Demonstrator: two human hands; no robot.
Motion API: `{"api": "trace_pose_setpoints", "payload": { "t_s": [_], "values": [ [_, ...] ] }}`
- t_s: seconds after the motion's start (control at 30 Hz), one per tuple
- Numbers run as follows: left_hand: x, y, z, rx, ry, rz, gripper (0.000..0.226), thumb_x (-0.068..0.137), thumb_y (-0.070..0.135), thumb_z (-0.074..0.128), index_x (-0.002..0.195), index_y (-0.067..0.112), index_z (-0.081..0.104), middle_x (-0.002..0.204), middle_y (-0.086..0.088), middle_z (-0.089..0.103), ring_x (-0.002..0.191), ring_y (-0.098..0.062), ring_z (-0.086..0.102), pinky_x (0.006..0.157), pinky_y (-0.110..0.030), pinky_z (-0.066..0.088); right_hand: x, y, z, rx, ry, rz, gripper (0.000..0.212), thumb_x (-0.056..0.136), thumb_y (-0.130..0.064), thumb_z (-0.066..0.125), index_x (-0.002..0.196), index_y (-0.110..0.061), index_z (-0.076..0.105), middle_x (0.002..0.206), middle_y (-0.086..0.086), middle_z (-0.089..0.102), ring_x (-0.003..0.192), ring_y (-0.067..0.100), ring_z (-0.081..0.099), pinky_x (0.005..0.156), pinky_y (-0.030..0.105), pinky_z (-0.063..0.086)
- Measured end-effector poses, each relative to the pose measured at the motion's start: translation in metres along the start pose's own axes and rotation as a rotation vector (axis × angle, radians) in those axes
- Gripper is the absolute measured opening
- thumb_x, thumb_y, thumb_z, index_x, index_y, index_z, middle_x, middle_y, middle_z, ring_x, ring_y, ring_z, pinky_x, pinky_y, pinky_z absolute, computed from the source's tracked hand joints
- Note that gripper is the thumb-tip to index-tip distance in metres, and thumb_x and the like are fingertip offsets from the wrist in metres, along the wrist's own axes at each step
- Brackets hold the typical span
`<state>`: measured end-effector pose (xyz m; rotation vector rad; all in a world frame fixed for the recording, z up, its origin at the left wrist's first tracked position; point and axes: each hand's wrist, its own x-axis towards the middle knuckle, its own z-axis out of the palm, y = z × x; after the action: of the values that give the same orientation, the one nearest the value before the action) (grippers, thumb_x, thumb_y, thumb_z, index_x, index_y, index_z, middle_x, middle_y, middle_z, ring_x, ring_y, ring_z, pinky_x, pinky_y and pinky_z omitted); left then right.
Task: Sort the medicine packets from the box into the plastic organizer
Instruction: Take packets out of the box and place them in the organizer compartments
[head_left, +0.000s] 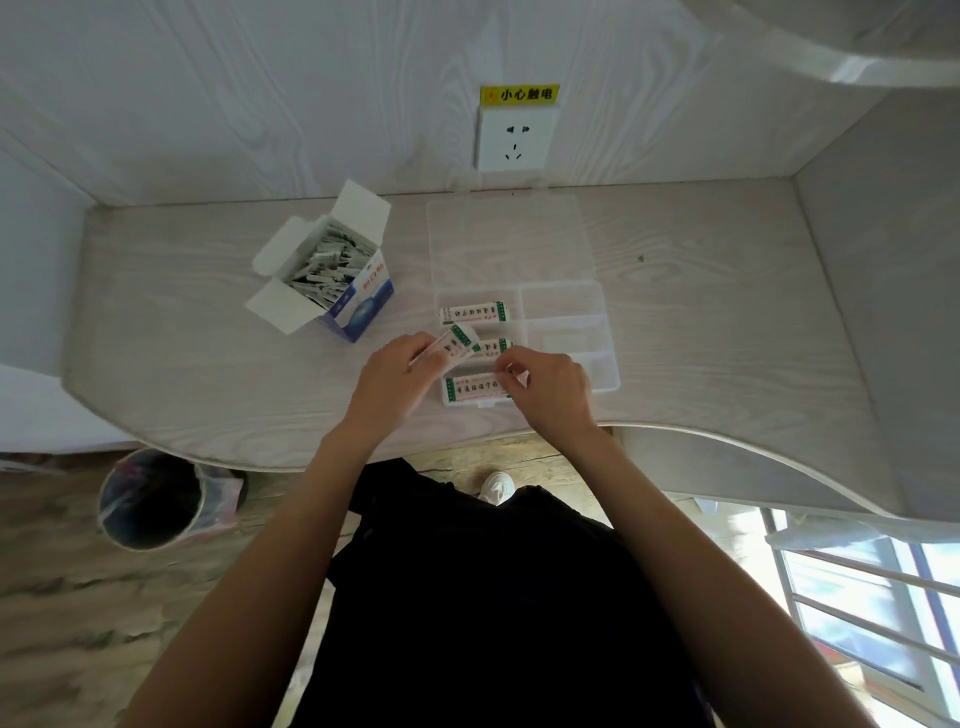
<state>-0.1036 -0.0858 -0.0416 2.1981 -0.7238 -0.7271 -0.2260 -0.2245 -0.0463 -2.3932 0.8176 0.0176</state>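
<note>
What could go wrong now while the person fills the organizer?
The left hand holds a small stack of packets tilted above the plastic organizer; one could slip out and land in the wrong compartment. The organizer sits near the desk edge, so a push from the right hand might shift it off.

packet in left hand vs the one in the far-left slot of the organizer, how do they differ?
The held packet is tilted and lifted, gripped by the left hand; the far-slot packet lies flat and level in the organizer.
The held packet is partly hidden by the fingers; the far-slot packet shows whole and untouched.
Both are white with a green end band and dark print.
</note>
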Motion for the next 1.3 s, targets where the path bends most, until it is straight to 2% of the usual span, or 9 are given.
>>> {"api": "trace_pose_setpoints", "payload": {
  "t_s": [0.13, 0.23, 0.33, 0.5, 0.67, 0.83, 0.97, 1.17, 1.3],
  "values": [
    [0.001, 0.001, -0.004, -0.068, 0.010, 0.004, 0.012, 0.089, 0.027, 0.060, 0.099, 0.022, 0.063, 0.088, 0.012, 0.064, 0.075, -0.001, 0.057, 0.059, -0.012, 0.040, 0.004, 0.003, 0.002, -0.188, -0.019, -0.094, 0.020, 0.093, -0.023, 0.050, 0.098, -0.025, 0.069, 0.097, -0.008, 0.069, 0.088, 0.016, 0.063, 0.069, 0.026, 0.044],
    [0.000, 0.002, -0.005, -0.080, 0.001, -0.002, 0.010, 0.084, 0.027, 0.066, 0.092, 0.025, 0.060, 0.082, 0.015, 0.064, 0.073, 0.001, 0.058, 0.058, -0.011, 0.041, 0.004, 0.002, 0.003, -0.304, -0.024, -0.191, 0.025, 0.097, -0.026, 0.046, 0.107, -0.027, 0.068, 0.100, -0.007, 0.067, 0.091, 0.016, 0.061, 0.063, 0.024, 0.038],
    [0.001, 0.004, -0.004, -0.006, -0.024, 0.017, 0.007, 0.084, 0.030, 0.066, 0.089, 0.026, 0.063, 0.084, 0.012, 0.065, 0.071, 0.001, 0.057, 0.056, -0.009, 0.037, -0.002, 0.003, 0.007, -0.229, 0.049, -0.212, 0.020, 0.094, -0.028, 0.054, 0.103, -0.026, 0.071, 0.097, -0.004, 0.072, 0.083, 0.022, 0.067, 0.061, 0.026, 0.041],
    [0.005, 0.012, 0.012, 0.204, -0.021, 0.091, 0.018, 0.087, 0.031, 0.060, 0.098, 0.021, 0.069, 0.095, 0.001, 0.071, 0.078, -0.015, 0.060, 0.063, -0.021, 0.043, -0.012, 0.012, -0.001, 0.030, 0.192, -0.038, 0.010, 0.086, -0.021, 0.066, 0.090, -0.018, 0.075, 0.088, -0.003, 0.074, 0.064, 0.016, 0.065, 0.062, 0.031, 0.052],
    [0.004, 0.015, 0.031, 0.427, 0.068, 0.122, 0.025, 0.084, 0.032, 0.060, 0.102, 0.019, 0.071, 0.104, -0.005, 0.060, 0.100, -0.027, 0.047, 0.084, -0.034, 0.035, -0.014, 0.016, -0.006, 0.027, 0.341, -0.069, 0.004, 0.084, -0.019, 0.067, 0.083, -0.018, 0.071, 0.089, -0.003, 0.065, 0.054, 0.013, 0.057, 0.050, 0.024, 0.042],
    [0.003, 0.021, 0.039, 0.501, 0.127, 0.198, 0.019, 0.079, 0.031, 0.067, 0.091, 0.017, 0.075, 0.099, -0.006, 0.058, 0.098, -0.028, 0.046, 0.082, -0.036, 0.034, -0.007, 0.017, -0.003, -0.076, 0.325, -0.105, 0.002, 0.081, -0.022, 0.070, 0.081, -0.020, 0.071, 0.099, 0.000, 0.058, 0.076, 0.016, 0.055, 0.050, 0.024, 0.039],
    [0.002, 0.021, 0.041, 0.468, 0.101, 0.180, 0.023, 0.081, 0.035, 0.066, 0.096, 0.019, 0.074, 0.104, -0.003, 0.056, 0.102, -0.024, 0.042, 0.084, -0.030, 0.028, -0.002, 0.021, 0.004, -0.113, 0.271, -0.147, 0.003, 0.078, -0.024, 0.074, 0.078, -0.021, 0.073, 0.104, 0.005, 0.059, 0.085, 0.022, 0.052, 0.057, 0.024, 0.035],
    [0.001, 0.025, 0.043, 0.201, 0.122, 0.048, 0.028, 0.079, 0.036, 0.069, 0.099, 0.018, 0.072, 0.101, 0.005, 0.048, 0.101, -0.017, 0.038, 0.079, -0.022, 0.018, 0.003, 0.025, -0.003, -0.034, 0.207, -0.142, 0.009, 0.083, -0.027, 0.068, 0.083, -0.020, 0.073, 0.115, 0.005, 0.055, 0.091, 0.021, 0.046, 0.072, 0.026, 0.035],
    [-0.005, 0.018, 0.048, 0.374, 0.112, 0.113, 0.028, 0.081, 0.041, 0.066, 0.099, 0.021, 0.072, 0.108, 0.002, 0.053, 0.104, -0.021, 0.040, 0.077, -0.023, 0.015, 0.004, 0.028, 0.001, -0.144, 0.135, -0.172, 0.009, 0.081, -0.027, 0.068, 0.080, -0.019, 0.074, 0.118, 0.006, 0.055, 0.099, 0.026, 0.048, 0.076, 0.031, 0.041]
  ]
}}
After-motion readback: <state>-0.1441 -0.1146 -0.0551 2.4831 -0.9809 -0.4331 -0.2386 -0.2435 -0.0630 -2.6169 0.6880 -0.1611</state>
